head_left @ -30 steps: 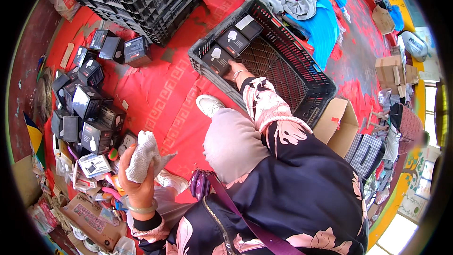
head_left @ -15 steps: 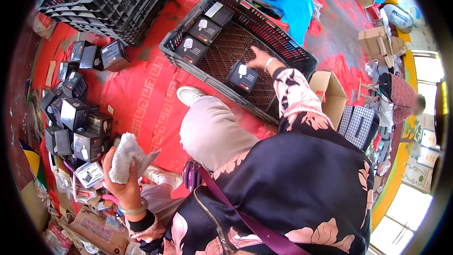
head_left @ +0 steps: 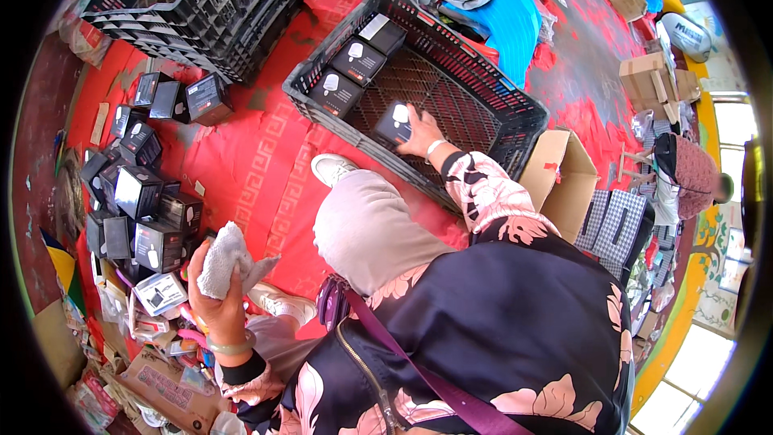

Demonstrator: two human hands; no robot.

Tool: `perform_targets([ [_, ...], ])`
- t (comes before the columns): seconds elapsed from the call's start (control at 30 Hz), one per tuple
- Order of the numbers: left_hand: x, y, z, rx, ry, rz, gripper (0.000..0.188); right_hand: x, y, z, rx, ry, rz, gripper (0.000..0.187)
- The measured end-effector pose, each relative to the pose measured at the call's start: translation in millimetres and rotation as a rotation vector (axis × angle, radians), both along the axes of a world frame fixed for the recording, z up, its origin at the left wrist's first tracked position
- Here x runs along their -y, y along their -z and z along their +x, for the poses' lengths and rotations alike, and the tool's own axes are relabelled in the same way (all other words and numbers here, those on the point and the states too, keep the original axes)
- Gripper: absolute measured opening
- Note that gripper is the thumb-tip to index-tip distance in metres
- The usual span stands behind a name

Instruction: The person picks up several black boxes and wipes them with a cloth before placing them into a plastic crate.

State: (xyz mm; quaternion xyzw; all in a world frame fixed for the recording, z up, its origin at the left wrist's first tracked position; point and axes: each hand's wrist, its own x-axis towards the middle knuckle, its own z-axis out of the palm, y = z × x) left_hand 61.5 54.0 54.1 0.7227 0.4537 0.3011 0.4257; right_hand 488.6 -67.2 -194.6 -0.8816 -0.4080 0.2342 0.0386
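Resting now on the crate floor [head_left: 451, 93], a small black box [head_left: 394, 122] is gripped under the right hand [head_left: 419, 130], moved there since a moment ago; a crumpled cloth [head_left: 225, 262] is clutched by the left hand [head_left: 213, 302].

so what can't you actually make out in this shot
- Head view: the right hand lies over the small black box in the black crate, hiding the box's right side and the fingers' hold.
- The left hand grips a grey cloth; the cloth hides most of its fingers.
- Labels on the pile of black boxes are too small to tell apart.
- The cardboard carton is cut off by the dark fisheye rim.
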Motion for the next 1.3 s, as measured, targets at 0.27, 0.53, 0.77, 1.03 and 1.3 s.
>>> perform_targets([
  [0.27, -10, 7, 8, -0.041, -0.005, 0.012, 0.045, -81, 35, -14, -0.040, -0.089, -0.110, 0.109],
  [0.53, -24, 19, 14, -0.116, -0.047, 0.033, 0.044, -156, 24, 107, 0.276, -0.083, 0.145, 0.055],
  [0.77, -46, 41, 24, -0.067, -0.145, -0.097, 0.044, -261, -7, 147, 0.307, -0.380, -0.299, 0.060],
  [1.03, -56, 54, 30, -0.057, -0.109, -0.167, 0.044, -259, 4, 161, 0.264, -0.373, -0.371, 0.082],
  [1.3, -49, 50, 27, -0.039, -0.035, -0.158, 0.046, -120, 26, 146, 0.429, -0.235, 0.129, 0.049],
])
